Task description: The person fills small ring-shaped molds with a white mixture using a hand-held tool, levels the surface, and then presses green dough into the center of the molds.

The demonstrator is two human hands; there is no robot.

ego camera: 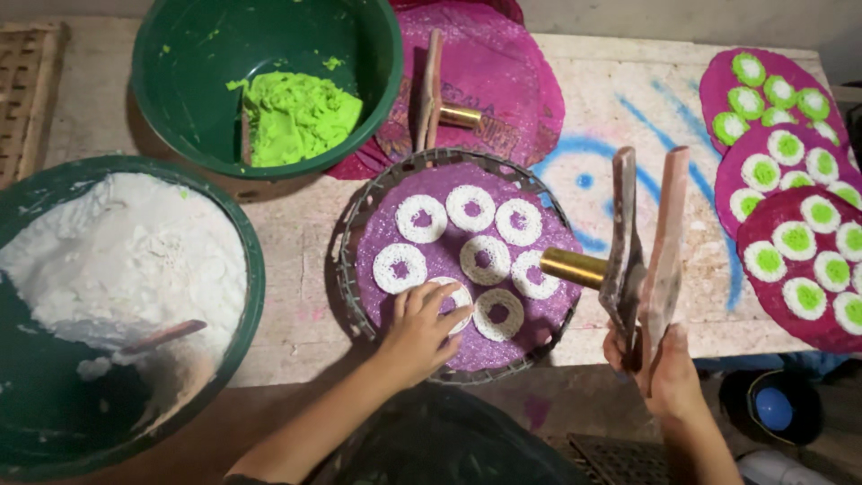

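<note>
On the far left we see a big green tub [254, 269] full of white flour [126, 260]. Behind it sits a green bowl [180, 81] with a lump of bright green dough [296, 115]. In the middle of the bench [296, 269], a round wire tray [355, 220] holds a purple sheet [449, 235] with white dough rings on it. Our left hand [424, 323] rests on the nearest ring [456, 296], fingers close together and pressing down on it. Just right of it, our right hand [660, 364] is wrapped tight around the two wooden handles of a press [642, 260], whose brass tube [575, 266] pokes over the tray. On the far right lie three pink round sheets [795, 193] with white rings filled with green. Blue paint marks [584, 180] show on the bench top.
</note>
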